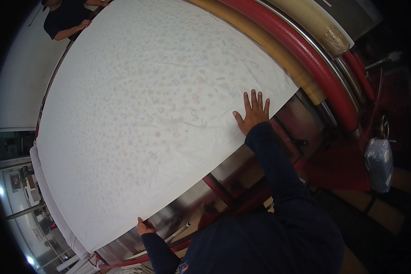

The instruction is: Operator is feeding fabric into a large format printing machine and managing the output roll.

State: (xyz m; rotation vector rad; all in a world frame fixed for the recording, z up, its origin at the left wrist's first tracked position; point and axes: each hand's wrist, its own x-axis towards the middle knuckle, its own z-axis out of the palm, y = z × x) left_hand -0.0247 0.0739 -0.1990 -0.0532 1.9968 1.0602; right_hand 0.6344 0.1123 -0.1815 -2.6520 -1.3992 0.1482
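A wide white sheet, with a faint pattern of small coloured motifs, spreads out in front of me. It has shallow wrinkles, mostly toward the near right, and a plain strip runs along its near edge. My right hand lies flat on the sheet near its right corner, fingers spread. At the near edge, further left, my left hand is closed on the sheet's border, the thumb near the top; the other fingers are partly hidden.
Red and tan rollers and a metal bar run along the right side. Across the sheet, at the far left, a person in a dark shirt has a hand at its edge. A plastic-wrapped bundle hangs at right. Red framework shows below the near edge.
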